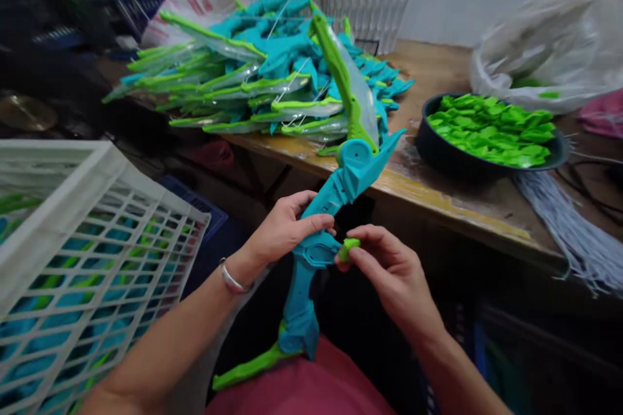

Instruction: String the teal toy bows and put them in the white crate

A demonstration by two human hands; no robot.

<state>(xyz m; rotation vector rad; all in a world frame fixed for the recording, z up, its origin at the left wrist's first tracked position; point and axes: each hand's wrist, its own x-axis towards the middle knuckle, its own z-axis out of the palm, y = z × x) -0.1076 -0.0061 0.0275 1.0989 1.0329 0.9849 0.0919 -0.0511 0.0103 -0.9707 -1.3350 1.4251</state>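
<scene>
A turquoise plastic toy bow [304, 279] with green limbs stands slantwise in front of me, its lower end near my lap. My left hand [294, 227] is wrapped around its middle, thumb across the front. Between the thumb and fingers of my right hand [384, 266] is a small green plastic piece [349, 249]. That piece is close against the right side of the bow's middle, by a pointed turquoise part; I cannot tell whether they touch.
Many similar bows [272, 65] are piled on the wooden table [438, 207]. A dark bowl [438, 155] of green pieces [491, 130] sits right, near a plastic bag [579, 32] and white strings [559, 227]. At left stands a white crate [97, 207] holding turquoise and green parts.
</scene>
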